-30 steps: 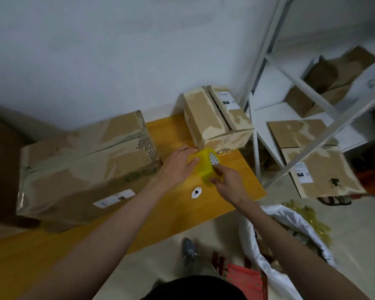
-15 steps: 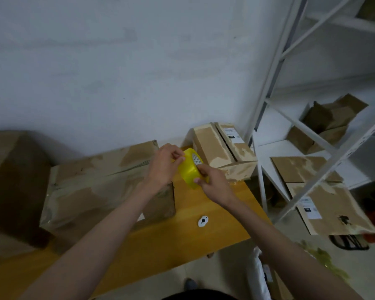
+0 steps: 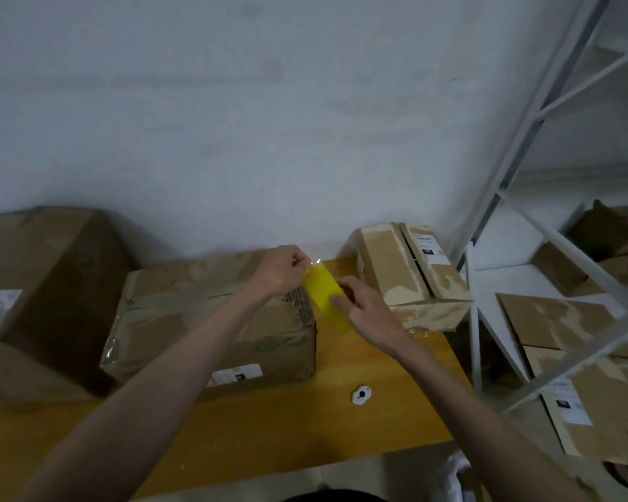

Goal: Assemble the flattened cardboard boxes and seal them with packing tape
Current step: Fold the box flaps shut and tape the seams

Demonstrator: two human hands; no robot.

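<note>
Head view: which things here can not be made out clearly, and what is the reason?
- Yellow tape roll: its core is hidden behind the right hand.
- Tape end: the left hand pinches something at the roll's top; glare and blur hide it.
- Labels on the small box: print too small.
- White object on the table: too small to identify.
- Large box: the left arm covers part.

2 boxes (image 3: 214, 313) on table (image 3: 305, 422), shelving (image 3: 486, 302) right.

One head-worn view, looking forward and slightly down

It faces a white wall (image 3: 269, 121) across a wooden table (image 3: 305, 422) close below, forearms reaching in from the bottom edge, a metal shelving rack (image 3: 544, 284) along the right; wide-angle lens bends the edges
</note>
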